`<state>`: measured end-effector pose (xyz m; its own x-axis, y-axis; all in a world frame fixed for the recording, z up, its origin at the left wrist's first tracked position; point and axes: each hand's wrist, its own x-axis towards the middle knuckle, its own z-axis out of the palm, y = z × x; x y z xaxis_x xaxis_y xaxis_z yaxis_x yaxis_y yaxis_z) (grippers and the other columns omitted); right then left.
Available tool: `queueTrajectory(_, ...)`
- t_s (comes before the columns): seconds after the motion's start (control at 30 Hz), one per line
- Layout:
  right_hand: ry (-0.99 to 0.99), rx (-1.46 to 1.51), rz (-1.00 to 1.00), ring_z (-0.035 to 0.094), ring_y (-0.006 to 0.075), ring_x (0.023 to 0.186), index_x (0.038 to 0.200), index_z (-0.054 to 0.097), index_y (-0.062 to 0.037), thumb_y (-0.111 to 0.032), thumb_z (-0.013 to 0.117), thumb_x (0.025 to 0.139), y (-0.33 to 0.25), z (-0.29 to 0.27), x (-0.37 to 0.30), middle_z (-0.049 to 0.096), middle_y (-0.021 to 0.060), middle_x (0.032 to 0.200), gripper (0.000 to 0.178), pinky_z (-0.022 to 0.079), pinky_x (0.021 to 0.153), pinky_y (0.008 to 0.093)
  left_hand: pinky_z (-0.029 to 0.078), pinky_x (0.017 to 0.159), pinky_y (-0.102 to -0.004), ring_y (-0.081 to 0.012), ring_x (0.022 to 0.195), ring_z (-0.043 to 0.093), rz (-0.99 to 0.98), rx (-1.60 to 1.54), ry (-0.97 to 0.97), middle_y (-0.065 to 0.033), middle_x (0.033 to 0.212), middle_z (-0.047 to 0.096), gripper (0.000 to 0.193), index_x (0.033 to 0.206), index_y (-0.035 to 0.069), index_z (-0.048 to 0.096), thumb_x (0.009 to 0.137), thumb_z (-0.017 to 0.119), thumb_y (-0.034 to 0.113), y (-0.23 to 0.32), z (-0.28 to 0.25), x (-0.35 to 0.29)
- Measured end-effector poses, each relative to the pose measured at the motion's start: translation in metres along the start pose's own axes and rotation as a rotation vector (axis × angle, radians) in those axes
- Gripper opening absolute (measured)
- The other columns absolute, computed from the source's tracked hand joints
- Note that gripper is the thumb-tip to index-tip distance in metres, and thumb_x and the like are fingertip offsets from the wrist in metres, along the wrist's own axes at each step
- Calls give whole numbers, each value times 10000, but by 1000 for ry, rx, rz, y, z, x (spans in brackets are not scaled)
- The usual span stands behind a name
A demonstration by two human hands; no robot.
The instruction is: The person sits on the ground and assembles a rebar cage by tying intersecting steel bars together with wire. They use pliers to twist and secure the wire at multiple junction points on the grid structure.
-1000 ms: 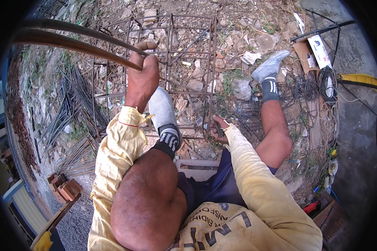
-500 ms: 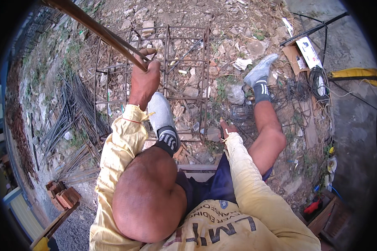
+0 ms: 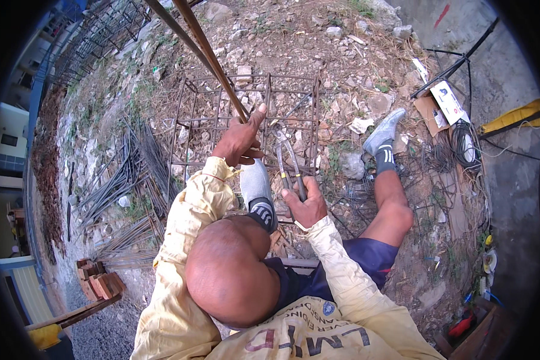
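My left hand (image 3: 239,141) is at the lower ends of two long brown steel rods (image 3: 215,63), which rise out of the top of the view. Its fingers close partly around them, with one finger stretched out. My right hand (image 3: 306,203) grips a pair of long-handled pincers (image 3: 290,155) by dark grips with yellow bands. The handles stand apart, and the jaws point away from me, just right of my left hand. Below both hands lies a rebar cage (image 3: 315,129) of tied bars on the rubble, with my left foot (image 3: 255,182) at its near side.
Loose steel bars (image 3: 123,171) lie in a heap to the left, near stacked bricks (image 3: 99,281). At right are an opened cardboard box (image 3: 447,102), coiled black cable (image 3: 464,144) and tangled wire (image 3: 411,147). My right foot (image 3: 384,131) rests on stony ground.
My right hand has come up and forward, bringing the pincers into clear view beside my left hand. The left hand and rod ends now appear farther right and lower; the view has also shifted.
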<state>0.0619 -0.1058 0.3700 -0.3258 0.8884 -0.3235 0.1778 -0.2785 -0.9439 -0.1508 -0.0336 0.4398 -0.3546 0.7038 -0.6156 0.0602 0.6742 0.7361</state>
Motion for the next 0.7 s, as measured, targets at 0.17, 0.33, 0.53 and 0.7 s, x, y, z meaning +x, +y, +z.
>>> queueTrajectory(0.17, 128, -225, -117, 626, 370, 816, 1034, 481, -43, -225, 632, 800, -12, 25, 15, 613, 182, 836, 334, 480, 724, 437, 535, 638, -406, -232, 743, 619, -50, -129, -195, -186, 1037, 538, 932, 1423, 158, 282, 751, 528, 755, 1, 5, -2)
queueTrajectory(0.33, 174, -239, -243, 620, 393, 865, 1057, 475, -56, -227, 633, 795, -10, 34, 24, 617, 197, 899, 350, 471, 755, 449, 521, 730, -413, -223, 816, 595, -8, -226, -220, -140, 1040, 541, 814, 1391, 123, 335, 804, 617, 611, -16, 0, 9)
queueTrajectory(0.53, 71, -58, -98, 605, 209, 517, 1039, 468, -24, -114, 653, 798, 4, 36, 38, 609, 167, 896, 317, 511, 488, 352, 531, 729, -347, -157, 806, 585, 118, -538, -185, -37, 954, 588, 599, 1311, 84, 395, 818, 727, 155, -45, 10, 9)
queueTrajectory(0.7, 150, -334, -202, 653, 308, 797, 1054, 498, -6, -105, 634, 802, 0, 25, 31, 615, 201, 960, 304, 514, 707, 422, 546, 684, -315, -187, 777, 631, 155, -486, -82, -79, 947, 611, 535, 1236, 30, 402, 821, 720, 140, -62, 12, 10)
